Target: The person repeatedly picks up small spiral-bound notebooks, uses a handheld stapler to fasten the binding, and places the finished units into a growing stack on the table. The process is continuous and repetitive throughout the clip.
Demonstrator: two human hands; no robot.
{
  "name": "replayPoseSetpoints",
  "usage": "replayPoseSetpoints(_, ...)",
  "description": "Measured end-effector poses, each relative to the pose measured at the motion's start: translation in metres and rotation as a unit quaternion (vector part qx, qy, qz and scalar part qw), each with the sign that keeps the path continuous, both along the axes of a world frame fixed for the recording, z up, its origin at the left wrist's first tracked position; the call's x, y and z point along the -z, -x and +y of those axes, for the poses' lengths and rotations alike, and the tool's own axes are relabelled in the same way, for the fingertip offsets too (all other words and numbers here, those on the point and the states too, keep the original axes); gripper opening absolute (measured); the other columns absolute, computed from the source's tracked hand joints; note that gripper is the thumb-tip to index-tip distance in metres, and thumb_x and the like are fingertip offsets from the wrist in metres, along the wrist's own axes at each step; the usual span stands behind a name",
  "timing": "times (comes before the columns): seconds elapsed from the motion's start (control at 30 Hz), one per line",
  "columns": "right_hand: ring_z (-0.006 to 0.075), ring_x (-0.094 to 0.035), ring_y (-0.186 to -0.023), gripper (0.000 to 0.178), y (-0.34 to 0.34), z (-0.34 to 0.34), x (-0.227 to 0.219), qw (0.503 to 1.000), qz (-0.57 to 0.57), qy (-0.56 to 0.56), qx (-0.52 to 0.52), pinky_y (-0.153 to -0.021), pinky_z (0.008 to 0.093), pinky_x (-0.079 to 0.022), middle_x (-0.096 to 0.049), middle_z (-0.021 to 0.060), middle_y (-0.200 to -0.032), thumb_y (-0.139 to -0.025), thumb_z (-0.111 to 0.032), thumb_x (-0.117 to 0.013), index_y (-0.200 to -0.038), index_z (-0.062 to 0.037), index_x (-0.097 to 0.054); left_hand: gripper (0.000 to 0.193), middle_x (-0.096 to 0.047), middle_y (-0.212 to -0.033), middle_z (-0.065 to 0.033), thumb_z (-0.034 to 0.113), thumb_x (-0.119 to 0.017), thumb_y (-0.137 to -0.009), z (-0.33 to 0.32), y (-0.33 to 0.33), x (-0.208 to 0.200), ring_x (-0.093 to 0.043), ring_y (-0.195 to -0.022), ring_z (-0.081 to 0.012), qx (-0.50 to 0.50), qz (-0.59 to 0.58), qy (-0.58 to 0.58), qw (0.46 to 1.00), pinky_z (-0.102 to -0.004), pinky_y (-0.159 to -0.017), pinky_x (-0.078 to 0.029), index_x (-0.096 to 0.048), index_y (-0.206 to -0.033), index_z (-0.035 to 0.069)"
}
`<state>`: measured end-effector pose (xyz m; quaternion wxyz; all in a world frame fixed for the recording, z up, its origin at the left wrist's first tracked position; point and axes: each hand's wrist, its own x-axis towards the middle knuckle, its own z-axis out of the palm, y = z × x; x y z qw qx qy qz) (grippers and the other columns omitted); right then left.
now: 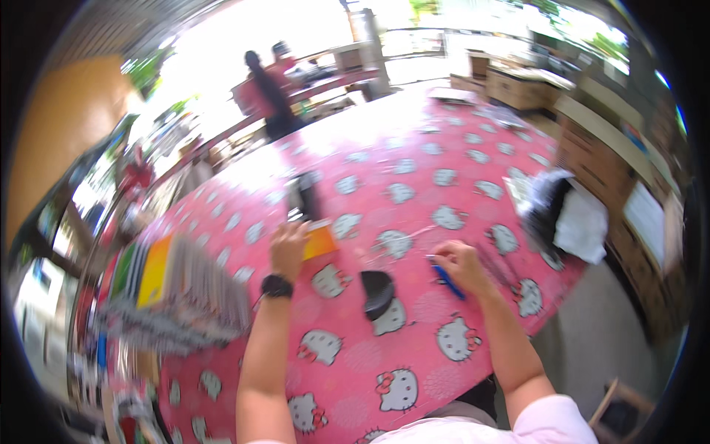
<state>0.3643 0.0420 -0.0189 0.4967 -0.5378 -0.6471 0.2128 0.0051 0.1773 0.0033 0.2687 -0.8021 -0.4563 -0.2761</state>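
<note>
My left hand point(290, 244), with a black watch on the wrist, is at the left edge of a flat orange-yellow piece point(319, 242) on the table. Blur hides how its fingers sit. Just beyond them lies a dark, oblong object point(301, 196) with a pale near end. My right hand point(460, 266) is closed over the right part of the table. A slim blue object point(449, 283) runs along its palm side, and something small and whitish shows at the fingertips. Between my hands lies a black half-round piece point(378, 294).
The pink, cat-patterned tablecloth point(355, 337) covers the table. A tall stack of booklets point(185, 296) stands at the left edge. White and black bags point(569, 214) sit at the right edge, beside cardboard boxes point(599, 155). A person point(266, 92) is beyond the far edge.
</note>
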Motion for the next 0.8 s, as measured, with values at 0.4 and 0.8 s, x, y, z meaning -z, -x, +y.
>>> replayPoseSetpoints(0.4,0.0292,-0.061,-0.094,0.016,-0.051,0.011,0.013,0.972,-0.040,0.007,0.233,-0.083,0.0405,-0.048,-0.066,0.0137,-0.090,-0.079,-0.019,-0.067,-0.086,-0.0047,-0.067,0.007,-0.062,-0.080,-0.0107,0.011,-0.059,-0.081,0.014,0.026,-0.018,-0.059,-0.080,-0.0263,0.083,-0.061,0.055,0.993,-0.0388,-0.072,-0.045,-0.064,-0.082,0.006)
replayPoseSetpoints(0.8,0.0293,-0.057,-0.099,0.018,-0.052,0.009,0.026,0.931,-0.207,0.096,0.285,-0.087,0.0415,-0.046,-0.064,0.0095,-0.093,-0.078,-0.022,-0.071,-0.090,-0.0094,-0.065,0.006,-0.057,-0.080,-0.0111,0.003,-0.055,-0.082,-0.122,-0.011,0.001,-0.055,-0.072,-0.0251,0.179,-0.224,0.233,0.929,-0.0344,-0.064,-0.043,-0.058,-0.085,0.000)
